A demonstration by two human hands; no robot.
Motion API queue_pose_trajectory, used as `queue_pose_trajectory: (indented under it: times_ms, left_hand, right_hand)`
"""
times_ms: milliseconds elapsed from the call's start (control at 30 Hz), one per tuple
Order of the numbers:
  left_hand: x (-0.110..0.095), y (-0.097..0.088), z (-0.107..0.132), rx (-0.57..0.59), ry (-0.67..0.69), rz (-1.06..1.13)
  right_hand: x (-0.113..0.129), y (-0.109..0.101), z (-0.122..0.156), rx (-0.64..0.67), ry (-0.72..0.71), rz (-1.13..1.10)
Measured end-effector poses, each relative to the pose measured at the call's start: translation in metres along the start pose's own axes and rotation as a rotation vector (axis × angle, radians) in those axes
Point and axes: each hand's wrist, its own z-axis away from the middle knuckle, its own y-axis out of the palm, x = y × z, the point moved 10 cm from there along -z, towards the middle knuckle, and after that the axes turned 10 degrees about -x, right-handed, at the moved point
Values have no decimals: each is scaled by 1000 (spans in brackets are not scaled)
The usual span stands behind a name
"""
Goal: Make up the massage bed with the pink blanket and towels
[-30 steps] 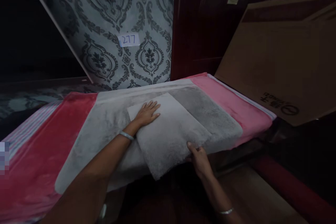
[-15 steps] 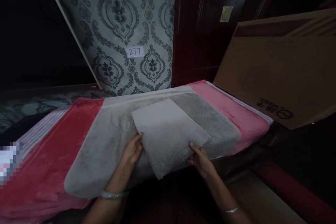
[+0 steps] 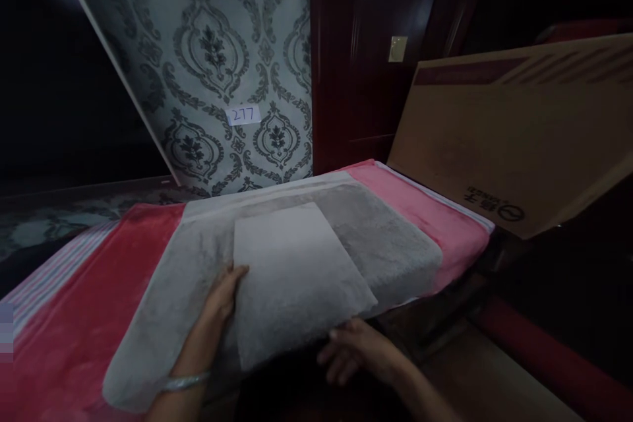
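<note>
A flat, squarish light-grey sheet (image 3: 297, 277), perhaps cloth, is tilted over the grey middle of the red, pink and striped blanket (image 3: 395, 231). At its left edge, my left hand (image 3: 225, 293) pinches it, thumb on top and the other fingers mostly hidden. My right hand (image 3: 356, 349) is just below the sheet's lower right edge, fingers apart and slightly curled. Whether a fingertip still touches that edge is hard to see. A silvery bangle (image 3: 185, 382) circles my left wrist.
Behind the blanket rises a patterned wall (image 3: 277, 99) with a paper label reading 277 (image 3: 243, 115). A large cardboard box (image 3: 519, 132) leans at the right, beside a dark red door (image 3: 356, 79). A dark screen (image 3: 64, 79) stands at the left.
The sheet has turned and moved left and toward me. My right hand has come off its right corner, fingers loosened, while my left hand keeps its edge. The view has shifted slightly.
</note>
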Motion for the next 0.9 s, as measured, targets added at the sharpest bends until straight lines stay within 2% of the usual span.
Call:
queue_pose_trajectory:
  times_ms: [67, 100, 167, 233, 300, 367, 433, 500, 567, 633, 700, 800, 900]
  left_hand:
    - [16, -17, -5, -45, -75, -14]
    - [21, -21, -7, -52, -90, -18]
    - [24, -20, -9, -34, -74, -26]
    - [21, -13, -9, 6, -41, -58]
    - [18, -6, -7, 43, -7, -102]
    - [14, 0, -4, 67, 37, -129]
    - [10, 2, -1, 69, 90, -137]
    - [7, 3, 0, 50, 135, -144]
    - [4, 3, 2, 29, 160, -146]
    - [3, 2, 4, 14, 141, -129]
    - [6, -1, 9, 36, 64, -120]
    - [19, -3, 26, 175, -75, -157]
    - [30, -9, 49, 249, -93, -181]
  right_hand:
    - [-4, -12, 10, 69, 28, 106]
    - [5, -25, 12, 32, -9, 135]
    - [40, -61, 9, -154, -153, 160]
    - [86, -97, 6, -416, -349, 165]
    - [126, -113, 3, -616, -547, 230]
    - [154, -98, -5, -682, -729, 431]
    - [165, -59, -20, -615, -854, 762]
    - [154, -16, -38, -470, -861, 1128]
    - [134, 10, -52, -347, -792, 1396]
    - [121, 19, -57, -292, -735, 1515]
    - [117, 19, -57, -288, -716, 1544]
    - [117, 15, -56, -296, -714, 1550]
    - [117, 14, -57, -301, -724, 1552]
